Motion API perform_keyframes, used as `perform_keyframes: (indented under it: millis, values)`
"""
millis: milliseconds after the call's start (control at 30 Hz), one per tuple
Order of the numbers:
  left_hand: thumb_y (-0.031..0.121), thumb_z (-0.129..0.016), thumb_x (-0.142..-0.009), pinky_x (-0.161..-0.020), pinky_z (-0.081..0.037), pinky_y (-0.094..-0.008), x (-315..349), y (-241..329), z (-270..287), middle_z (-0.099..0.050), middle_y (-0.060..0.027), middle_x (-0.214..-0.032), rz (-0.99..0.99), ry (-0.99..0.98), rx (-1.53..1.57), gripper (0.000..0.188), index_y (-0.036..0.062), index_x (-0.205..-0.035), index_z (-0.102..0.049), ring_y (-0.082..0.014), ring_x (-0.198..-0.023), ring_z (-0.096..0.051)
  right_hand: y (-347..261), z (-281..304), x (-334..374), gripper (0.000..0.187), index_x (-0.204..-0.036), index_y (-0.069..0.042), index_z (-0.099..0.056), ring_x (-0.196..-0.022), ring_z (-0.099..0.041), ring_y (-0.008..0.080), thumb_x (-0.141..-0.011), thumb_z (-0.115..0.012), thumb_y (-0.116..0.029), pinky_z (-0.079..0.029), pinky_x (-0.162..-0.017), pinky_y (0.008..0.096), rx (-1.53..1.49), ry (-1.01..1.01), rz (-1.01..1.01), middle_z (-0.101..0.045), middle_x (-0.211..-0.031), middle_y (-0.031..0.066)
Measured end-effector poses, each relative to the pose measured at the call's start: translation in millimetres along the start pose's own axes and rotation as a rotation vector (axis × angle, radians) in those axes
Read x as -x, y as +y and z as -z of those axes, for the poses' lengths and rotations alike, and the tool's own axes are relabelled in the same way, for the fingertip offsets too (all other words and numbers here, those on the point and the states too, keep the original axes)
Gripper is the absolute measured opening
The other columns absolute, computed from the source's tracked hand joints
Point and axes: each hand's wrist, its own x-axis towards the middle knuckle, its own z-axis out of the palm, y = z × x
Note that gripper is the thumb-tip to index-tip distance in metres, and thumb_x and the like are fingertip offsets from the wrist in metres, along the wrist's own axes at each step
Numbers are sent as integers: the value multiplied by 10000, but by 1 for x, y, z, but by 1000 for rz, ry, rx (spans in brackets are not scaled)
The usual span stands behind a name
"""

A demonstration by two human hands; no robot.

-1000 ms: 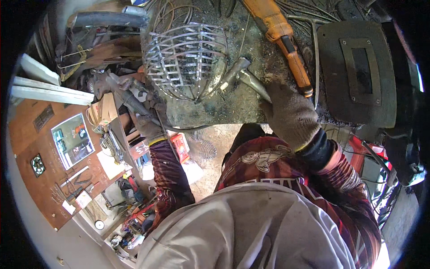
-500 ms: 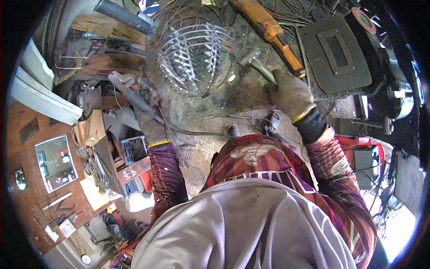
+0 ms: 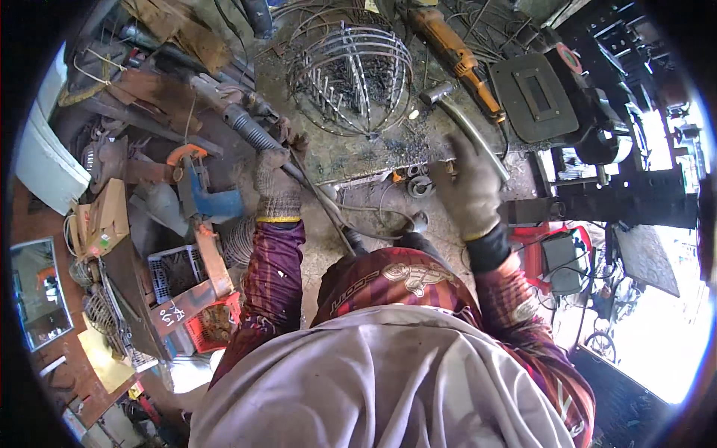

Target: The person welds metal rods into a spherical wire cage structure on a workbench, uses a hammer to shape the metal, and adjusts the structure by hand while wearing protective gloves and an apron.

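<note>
My gloved left hand point(image 3: 276, 179) is closed round a welding electrode holder point(image 3: 250, 127) with a grey ribbed handle. Its cable drops from my fist toward my legs. To the right, my gloved right hand point(image 3: 470, 190) hovers off the workbench's front edge, fingers apart and slightly blurred. Just beyond it a metal hammer point(image 3: 467, 127) lies on the bench, head pointing away and handle reaching toward the front edge. Between the hands and farther back stands a round cage of bent metal rods point(image 3: 351, 82) with short spikes inside.
An orange angle grinder point(image 3: 448, 52) and a dark welding shield point(image 3: 535, 97) lie at the bench's right. A blue-and-orange tool point(image 3: 202, 183) and a crate point(image 3: 175, 272) stand left of my arm. A red case point(image 3: 556, 257) sits on the right.
My right hand has come off the hammer and drawn back toward me, leaving it on the bench. My left hand keeps the electrode holder. The view has shifted.
</note>
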Motion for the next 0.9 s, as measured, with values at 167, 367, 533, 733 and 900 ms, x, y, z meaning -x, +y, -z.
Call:
perform_keyframes:
  millis: [167, 367, 533, 733, 900]
  values:
    - [-31, -601, -866, -1083, -500, -484, 13, -11, 25, -636, -151, -1251, -72, 171, -66, 548, -22, -1401, -485, -276, -1106, -642, -85, -18, 28, 442, -1305, -8, -623, -1005, -720, 374, -973, -633, -300, -559, -888, 435, -412, -736, 56, -716, -1068, 250]
    - [-83, -609, -822, -1138, -459, -512, 32, -34, -57, -621, -160, -1263, -57, 184, 68, 579, -20, -1390, -515, -285, -1177, -607, -85, -43, 50, 457, -1283, -9, -633, -934, -716, 398, -983, -585, -350, -555, -844, 467, -512, -706, 47, -728, -981, 236]
    - [42, -674, -752, -1155, -408, -621, 59, -25, -100, -587, -172, -1393, -39, 78, -122, 755, -19, -1468, -441, -349, -1324, -546, -81, -36, 79, 380, -1241, 16, -628, -936, -702, 404, -1004, -558, -273, -546, -843, 472, -640, -698, 37, -713, -965, 240]
    - [65, -720, -788, -1129, -416, -684, 89, 19, -119, -578, -159, -1440, 140, 48, -171, 724, -1, -1462, -464, -420, -1364, -522, -71, -14, 98, 325, -1228, 5, -640, -816, -704, 319, -1026, -551, -233, -536, -749, 414, -740, -470, -208, -701, -880, 202]
    - [66, -628, -822, -626, -553, -358, 100, 55, -108, -675, -136, -881, 241, -4, -445, 507, -41, -1316, -589, -239, -711, -648, -46, 27, 103, 375, -1299, 8, -627, -752, -678, 204, -1018, -554, -230, -530, -702, 371, -707, -535, -299, -693, -823, 117]
